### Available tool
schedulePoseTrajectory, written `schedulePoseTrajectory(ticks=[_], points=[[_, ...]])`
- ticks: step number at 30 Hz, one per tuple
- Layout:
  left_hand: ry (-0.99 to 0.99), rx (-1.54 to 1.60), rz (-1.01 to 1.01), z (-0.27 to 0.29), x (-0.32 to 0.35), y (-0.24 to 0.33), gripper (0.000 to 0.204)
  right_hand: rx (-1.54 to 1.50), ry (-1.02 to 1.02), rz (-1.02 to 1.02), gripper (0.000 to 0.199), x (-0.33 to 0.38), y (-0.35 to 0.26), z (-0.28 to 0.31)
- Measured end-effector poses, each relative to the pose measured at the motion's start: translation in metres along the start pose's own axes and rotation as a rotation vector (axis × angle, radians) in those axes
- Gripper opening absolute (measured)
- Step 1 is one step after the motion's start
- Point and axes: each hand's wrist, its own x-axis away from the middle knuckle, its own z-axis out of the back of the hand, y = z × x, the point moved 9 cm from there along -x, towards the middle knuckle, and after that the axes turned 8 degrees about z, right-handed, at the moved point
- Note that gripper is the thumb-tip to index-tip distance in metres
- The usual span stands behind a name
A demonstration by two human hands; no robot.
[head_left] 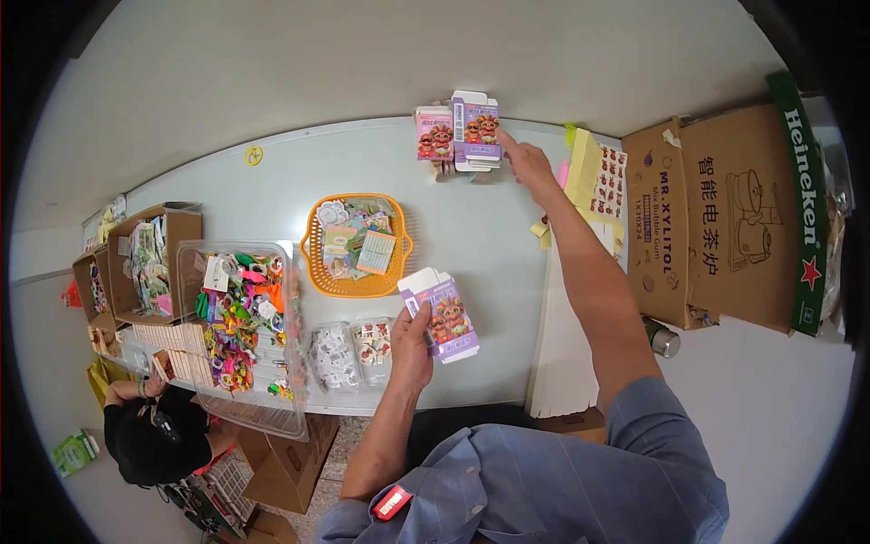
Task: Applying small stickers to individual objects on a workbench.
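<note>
My left hand (413, 351) holds a small purple carton (444, 319), thumb across its front. The carton has colourful cartoon figures, and its white end flaps stand open. At the far edge of the table my right hand (529, 165) reaches out, index finger stretched to the right edge of another purple carton (477, 132). That one lies on a small pile, beside a pink carton (435, 136); what lies underneath is mostly hidden. Between my hands and to the left stands an orange basket (311, 263) of flat printed packets and cards.
Left of the basket is a clear plastic bin (297, 363) of colourful small toys. Two clear trays (335, 356) of small pieces sit nearby. Long white strips (564, 354), sticker sheets (608, 181) and cardboard boxes (657, 227) are on the right. Another person (159, 435) works at lower left.
</note>
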Motion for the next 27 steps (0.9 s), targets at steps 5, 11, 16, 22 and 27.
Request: schedulePoseTrajectory(ticks=[5, 11, 16, 22, 27], points=[[0.054, 0.027, 0.033, 0.021, 0.012, -0.021, 0.020, 0.318, -0.056, 0.050, 0.090, -0.028, -0.013, -0.017], [0.085, 0.058, 0.046, 0.036, 0.016, -0.032, 0.020, 0.247, -0.026, 0.046, 0.081, -0.018, -0.013, -0.020], [0.088, 0.062, 0.049, 0.035, 0.016, -0.035, 0.019, 0.142, -0.043, 0.017, 0.071, -0.021, -0.007, -0.020], [0.110, 0.061, 0.049, 0.043, 0.019, -0.039, 0.018, 0.045, 0.005, 0.021, 0.067, -0.025, 0.005, -0.022], [0.109, 0.055, 0.064, 0.048, 0.018, -0.048, 0.021, 0.080, 0.106, 0.094, 0.071, -0.034, 0.013, -0.008]])
